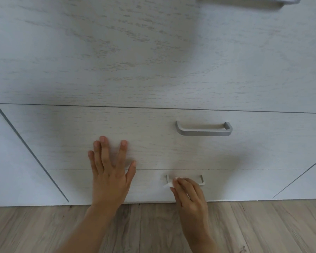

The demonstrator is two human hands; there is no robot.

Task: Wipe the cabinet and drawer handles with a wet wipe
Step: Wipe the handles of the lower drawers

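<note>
Head view: the camera looks down a pale wood-grain cabinet face to a wooden floor.
Landmark: the middle handle, a grey U-shaped bar on the middle drawer front. Its long axis runs left to right, parallel to the drawer seams.
Lower handle: on the bottom drawer front, below the middle handle and a little to its left. Its long axis also runs left to right. Both end posts show, but the right hand hides most of the bar between them.
Wet wipe: a small crumpled white wad at the left end of the lower handle, below and left of the middle handle. It sticks out to the left past the fingertips and touches the handle there.
Right hand: directly below the middle handle, reaching up from the floor side. Its fingers are curled and pinch the wet wipe against the lower handle.
Left hand: well to the left of the middle handle and lower. The palm lies flat across the seam between the middle and bottom drawer fronts. The fingers are straight, spread and pointing up, holding nothing.
Top handle: far above the middle handle and to its right. It is cut off by the frame edge, and its bar also lies left to right.
</note>
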